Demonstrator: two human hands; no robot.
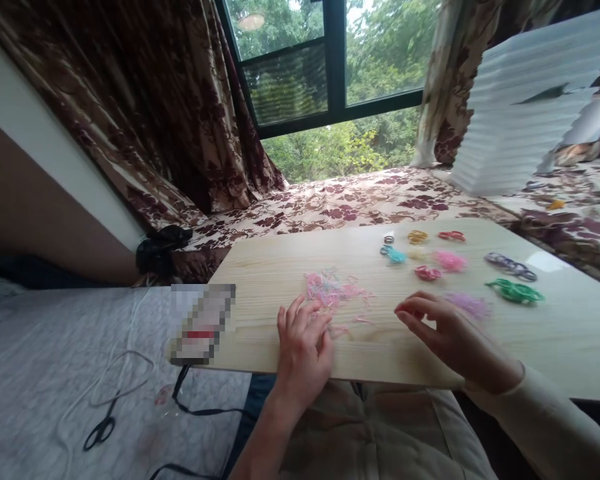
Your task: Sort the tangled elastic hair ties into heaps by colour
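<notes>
A pale wooden board (280, 267) lies across my lap. A loose heap of thin pink and pastel elastic bands (330, 290) sits at its middle. My left hand (303, 343) rests flat on the board just below that heap, fingers spread and touching its lower strands. My right hand (443, 330) hovers to the right with its fingers curled together in a pinch; what they hold is too small to make out. Small sorted piles lie beyond it: purple bands (470, 305), green bands (515, 291), pink bands (450, 261), red bands (427, 272), teal bands (394, 255).
Scissors (100, 432) and a white cord (120, 373) lie on the grey bedding at left. A black strap (190, 407) hangs off the board's near edge. A blurred-out patch (203, 325) covers the board's left corner. Behind are a floral window seat (340, 200), curtains and a white pleated object (520, 113).
</notes>
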